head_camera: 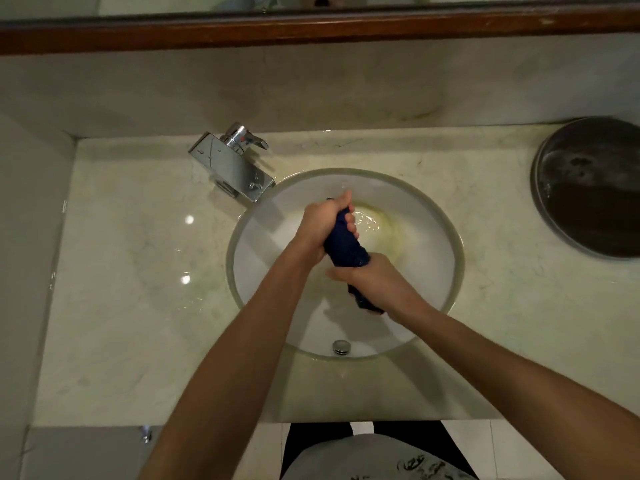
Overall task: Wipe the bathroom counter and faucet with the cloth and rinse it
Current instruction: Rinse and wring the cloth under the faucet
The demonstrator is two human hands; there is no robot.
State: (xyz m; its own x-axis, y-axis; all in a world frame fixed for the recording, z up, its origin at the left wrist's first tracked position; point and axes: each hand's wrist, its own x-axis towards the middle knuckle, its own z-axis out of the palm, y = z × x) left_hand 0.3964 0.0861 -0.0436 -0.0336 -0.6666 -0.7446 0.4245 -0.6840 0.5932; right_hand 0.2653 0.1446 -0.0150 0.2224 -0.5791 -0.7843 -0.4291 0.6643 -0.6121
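A dark blue cloth, rolled into a thick twist, hangs over the middle of the round white basin. My left hand grips its far end, fingers curled round it. My right hand grips its near end, and a bit of cloth sticks out below that fist. The chrome faucet stands at the basin's far left on the pale marble counter, its spout reaching toward the bowl. No water stream is visible from the spout. A little water lies in the bowl near the far side.
A dark round tray rests on the counter at the far right. A wood-framed mirror runs along the back wall. A chrome overflow cap sits on the basin's near wall. A wall closes the counter's left side.
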